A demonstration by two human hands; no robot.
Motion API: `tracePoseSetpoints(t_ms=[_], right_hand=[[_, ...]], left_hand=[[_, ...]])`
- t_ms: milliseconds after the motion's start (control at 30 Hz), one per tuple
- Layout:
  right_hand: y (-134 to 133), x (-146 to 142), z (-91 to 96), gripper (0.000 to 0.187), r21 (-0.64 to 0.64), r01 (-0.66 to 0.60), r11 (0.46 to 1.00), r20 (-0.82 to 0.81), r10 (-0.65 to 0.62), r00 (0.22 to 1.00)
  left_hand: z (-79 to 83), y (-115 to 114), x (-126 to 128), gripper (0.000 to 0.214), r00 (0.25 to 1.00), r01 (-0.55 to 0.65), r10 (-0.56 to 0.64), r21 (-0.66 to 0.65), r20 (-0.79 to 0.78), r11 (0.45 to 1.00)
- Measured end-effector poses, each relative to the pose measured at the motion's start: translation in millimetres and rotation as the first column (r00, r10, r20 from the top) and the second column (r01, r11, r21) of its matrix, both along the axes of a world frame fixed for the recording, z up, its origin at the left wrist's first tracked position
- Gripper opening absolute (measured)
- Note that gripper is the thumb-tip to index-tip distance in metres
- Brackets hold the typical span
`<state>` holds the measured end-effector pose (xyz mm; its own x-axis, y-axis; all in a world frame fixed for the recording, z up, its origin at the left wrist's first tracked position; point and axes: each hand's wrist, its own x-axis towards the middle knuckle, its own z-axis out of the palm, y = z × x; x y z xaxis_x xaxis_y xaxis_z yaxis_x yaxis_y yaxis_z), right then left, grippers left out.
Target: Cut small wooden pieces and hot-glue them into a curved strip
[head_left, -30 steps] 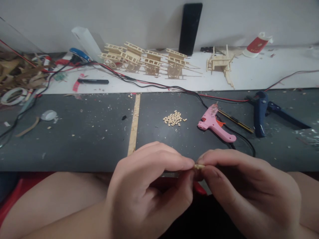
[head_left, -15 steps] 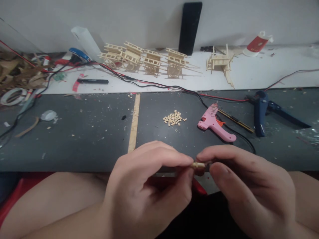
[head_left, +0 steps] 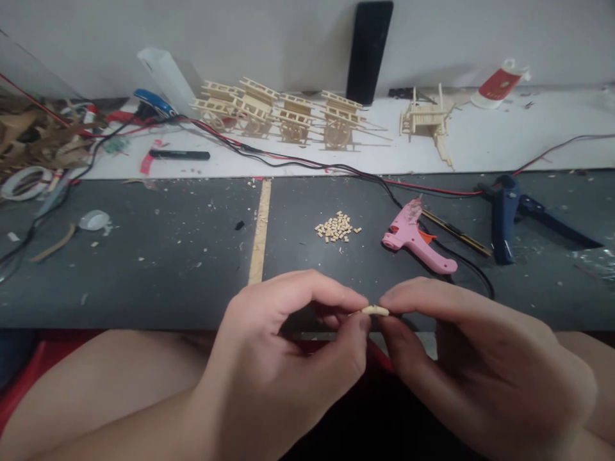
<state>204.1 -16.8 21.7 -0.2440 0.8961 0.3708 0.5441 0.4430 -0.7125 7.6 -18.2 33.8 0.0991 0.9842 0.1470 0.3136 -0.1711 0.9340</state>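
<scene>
Both my hands meet at the near edge of the dark work mat. My left hand pinches one end of a small pale wooden piece between thumb and forefinger. My right hand pinches the other end the same way. The piece lies level between the fingertips. A little heap of tiny wooden bits sits on the mat beyond my hands. A pink glue gun lies on its side to the right of the heap.
Several small wooden cart models stand on the white board at the back, one more cart to the right. A blue cutter, cables, a black phone, a tape roll and scrap lie around.
Both hands have risen slightly. The right hand's fingers shifted their hold, and the wooden piece now shows plainly between the fingertips.
</scene>
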Motion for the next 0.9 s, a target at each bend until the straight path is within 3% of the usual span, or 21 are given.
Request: tracePoseSetpoints(t_ms=[600,900], right_hand=[[-6.1,1.3,-3.6,0.015,-0.031,0.000,1.000,-0.014,0.000,1.000],[-5.7,9.3,-2.6,0.020,0.026,0.042,0.999,0.008,-0.043,0.999]], left_hand=[[1.8,-5.0,-0.1,0.018,0.999,0.034,-0.035,-0.071,-0.012,0.997],[-1.1,-5.1,-8.2,0.020,0.992,0.115,-0.107,0.104,-0.071,0.988]])
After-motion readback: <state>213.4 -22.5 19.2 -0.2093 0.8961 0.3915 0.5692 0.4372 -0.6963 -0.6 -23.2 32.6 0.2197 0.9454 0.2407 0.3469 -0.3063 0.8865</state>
